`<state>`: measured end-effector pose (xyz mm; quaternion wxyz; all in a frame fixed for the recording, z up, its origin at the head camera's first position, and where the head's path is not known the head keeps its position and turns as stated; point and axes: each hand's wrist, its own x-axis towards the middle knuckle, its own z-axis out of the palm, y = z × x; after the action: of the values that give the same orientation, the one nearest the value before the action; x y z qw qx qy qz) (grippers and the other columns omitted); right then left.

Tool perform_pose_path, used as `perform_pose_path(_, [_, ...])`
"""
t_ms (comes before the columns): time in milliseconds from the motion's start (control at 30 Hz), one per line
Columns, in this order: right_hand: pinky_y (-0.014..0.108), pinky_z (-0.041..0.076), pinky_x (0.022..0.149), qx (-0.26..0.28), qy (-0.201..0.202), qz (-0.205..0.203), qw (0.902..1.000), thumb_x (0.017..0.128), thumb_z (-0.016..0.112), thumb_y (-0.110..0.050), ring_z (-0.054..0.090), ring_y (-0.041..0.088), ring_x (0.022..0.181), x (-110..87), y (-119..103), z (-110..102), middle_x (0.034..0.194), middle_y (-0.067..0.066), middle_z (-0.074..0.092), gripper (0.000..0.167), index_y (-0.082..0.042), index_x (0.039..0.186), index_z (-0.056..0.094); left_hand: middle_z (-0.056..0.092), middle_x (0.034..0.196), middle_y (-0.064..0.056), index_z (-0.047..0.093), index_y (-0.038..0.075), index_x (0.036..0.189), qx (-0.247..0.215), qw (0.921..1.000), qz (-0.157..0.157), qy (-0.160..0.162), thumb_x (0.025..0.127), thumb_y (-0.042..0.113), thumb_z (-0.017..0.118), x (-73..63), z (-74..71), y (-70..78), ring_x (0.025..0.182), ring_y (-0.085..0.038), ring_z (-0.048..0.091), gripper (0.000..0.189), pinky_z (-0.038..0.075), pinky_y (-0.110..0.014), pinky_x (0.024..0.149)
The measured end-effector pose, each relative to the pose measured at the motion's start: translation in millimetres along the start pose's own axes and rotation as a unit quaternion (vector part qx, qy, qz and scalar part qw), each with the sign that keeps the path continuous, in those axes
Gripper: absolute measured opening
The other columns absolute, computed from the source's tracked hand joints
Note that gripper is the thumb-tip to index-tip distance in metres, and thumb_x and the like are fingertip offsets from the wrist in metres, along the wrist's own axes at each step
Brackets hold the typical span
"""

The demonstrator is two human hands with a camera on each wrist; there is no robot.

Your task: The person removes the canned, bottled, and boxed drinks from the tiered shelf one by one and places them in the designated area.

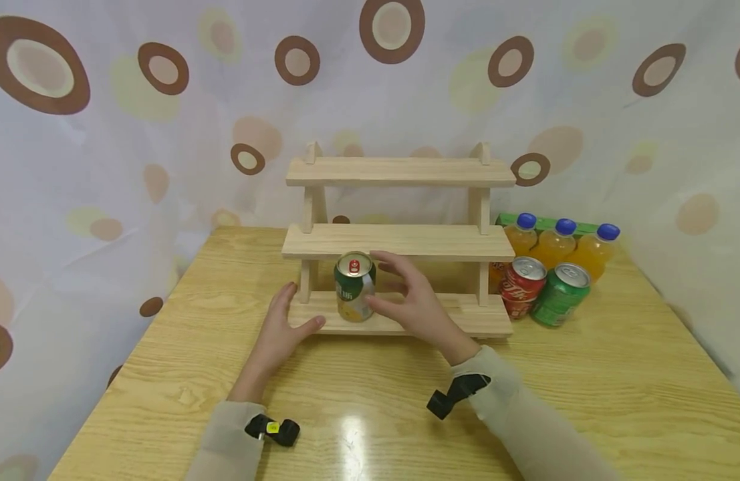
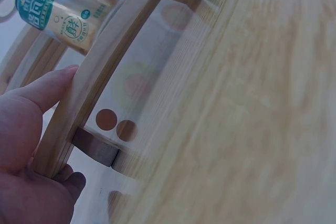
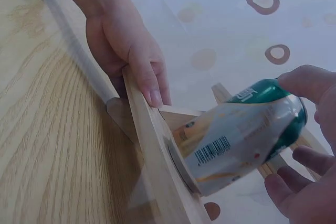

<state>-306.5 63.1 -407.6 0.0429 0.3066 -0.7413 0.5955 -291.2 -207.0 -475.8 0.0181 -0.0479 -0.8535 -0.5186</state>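
A green, white and gold drink can [image 1: 355,287] stands upright on the bottom step of a three-tier wooden display shelf [image 1: 400,240], left of its middle. Beside the can is my right hand [image 1: 414,300], its fingers spread apart. The right wrist view shows the thumb [image 3: 299,80] touching the can near its top, while the other fingers stand clear of it. My left hand [image 1: 283,331] grips the left end of the bottom board, thumb on the near side [image 2: 44,90] and fingers around the end.
Right of the shelf stand a red can [image 1: 522,287], a green can [image 1: 560,294] and three orange drink bottles [image 1: 556,247] with blue caps. Behind these shows a green box edge [image 1: 547,222]. A patterned curtain [image 1: 370,100] backs the wooden table [image 1: 376,401].
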Motion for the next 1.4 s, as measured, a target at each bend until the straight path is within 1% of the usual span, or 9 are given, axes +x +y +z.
perform_pose_path(267, [0.047,0.045,0.102,-0.026,-0.011,0.0,0.9996,0.085,0.079,-0.009,0.049,0.022,0.125,10.1,8.4,17.0,0.138,0.004,0.048,0.068,-0.015,0.144,0.046,0.013,0.162,-0.014,0.02,0.002,0.156,0.0,1.0,0.008,-0.004,0.086,0.044,0.076,0.9,3.6,2.4,0.148,-0.033,0.014,0.099,0.019,-0.055,0.116])
perform_pose_path(500, [0.052,0.045,0.1,-0.03,0.014,-0.001,0.9995,0.085,0.079,-0.008,0.05,0.025,0.122,10.5,12.7,18.4,0.135,0.006,0.047,0.064,-0.017,0.14,0.048,0.013,0.162,-0.013,0.02,0.004,0.156,0.001,1.0,0.004,-0.006,0.086,0.046,0.076,2.4,5.3,5.9,0.147,-0.034,0.014,0.099,0.02,-0.055,0.116])
perform_pose_path(700, [0.051,0.047,0.098,-0.031,0.02,0.004,0.9993,0.083,0.079,-0.002,0.05,0.03,0.122,6.0,9.0,13.1,0.134,0.011,0.048,0.064,-0.01,0.14,0.049,0.014,0.162,-0.014,0.02,0.003,0.156,0.009,0.9999,0.006,-0.005,0.086,0.044,0.076,3.5,3.3,6.0,0.147,-0.034,0.014,0.099,0.019,-0.056,0.116])
perform_pose_path(867, [0.053,0.048,0.097,-0.032,0.02,0.015,0.9992,0.083,0.077,0.004,0.051,0.033,0.12,-1.8,-15.2,7.4,0.132,0.016,0.048,0.061,-0.003,0.137,0.049,0.012,0.162,-0.013,0.019,0.003,0.156,0.003,1.0,0.003,-0.004,0.086,0.044,0.076,2.1,1.3,5.4,0.148,-0.034,0.013,0.099,0.018,-0.055,0.116])
perform_pose_path(933, [0.051,0.048,0.096,-0.031,0.022,0.015,0.9992,0.083,0.078,0.001,0.052,0.031,0.12,-4.6,-13.1,3.8,0.132,0.013,0.049,0.061,-0.007,0.137,0.05,0.012,0.163,-0.012,0.019,0.004,0.157,-0.002,1.0,0.001,-0.004,0.086,0.044,0.076,1.2,0.7,5.3,0.148,-0.033,0.012,0.099,0.018,-0.054,0.117])
perform_pose_path(1067, [0.047,0.049,0.096,-0.027,0.024,0.015,0.9992,0.083,0.08,-0.005,0.052,0.025,0.12,-8.5,4.7,-4.6,0.132,0.005,0.049,0.063,-0.018,0.138,0.052,0.011,0.163,-0.012,0.018,0.004,0.157,-0.005,0.9999,0.004,-0.008,0.086,0.043,0.076,0.1,0.1,4.4,0.148,-0.033,0.012,0.099,0.018,-0.055,0.116])
perform_pose_path(1133, [0.048,0.048,0.097,-0.023,0.025,0.02,0.9992,0.083,0.079,-0.003,0.051,0.026,0.121,-11.2,1.3,-8.2,0.133,0.006,0.048,0.063,-0.016,0.138,0.051,0.011,0.163,-0.012,0.018,0.004,0.157,-0.006,0.9999,0.004,-0.008,0.087,0.042,0.076,-0.2,-0.1,4.3,0.148,-0.033,0.012,0.099,0.019,-0.055,0.116])
perform_pose_path(1300, [0.055,0.047,0.096,-0.023,0.024,0.026,0.9991,0.083,0.075,0.007,0.052,0.034,0.12,-20.1,-19.8,-17.5,0.134,0.017,0.047,0.062,-0.002,0.138,0.048,0.012,0.163,-0.011,0.019,0.004,0.157,-0.004,1.0,0.001,-0.005,0.086,0.043,0.076,-0.5,-0.4,3.9,0.148,-0.033,0.013,0.099,0.019,-0.056,0.116])
perform_pose_path(1400, [0.054,0.047,0.096,-0.038,0.028,0.028,0.9985,0.083,0.076,0.005,0.052,0.033,0.119,-25.2,-13.1,-25.4,0.135,0.015,0.047,0.063,-0.005,0.139,0.048,0.011,0.163,-0.011,0.019,0.004,0.157,-0.006,1.0,0.0,-0.005,0.087,0.042,0.076,-1.0,-0.9,3.4,0.148,-0.033,0.013,0.098,0.019,-0.056,0.116])
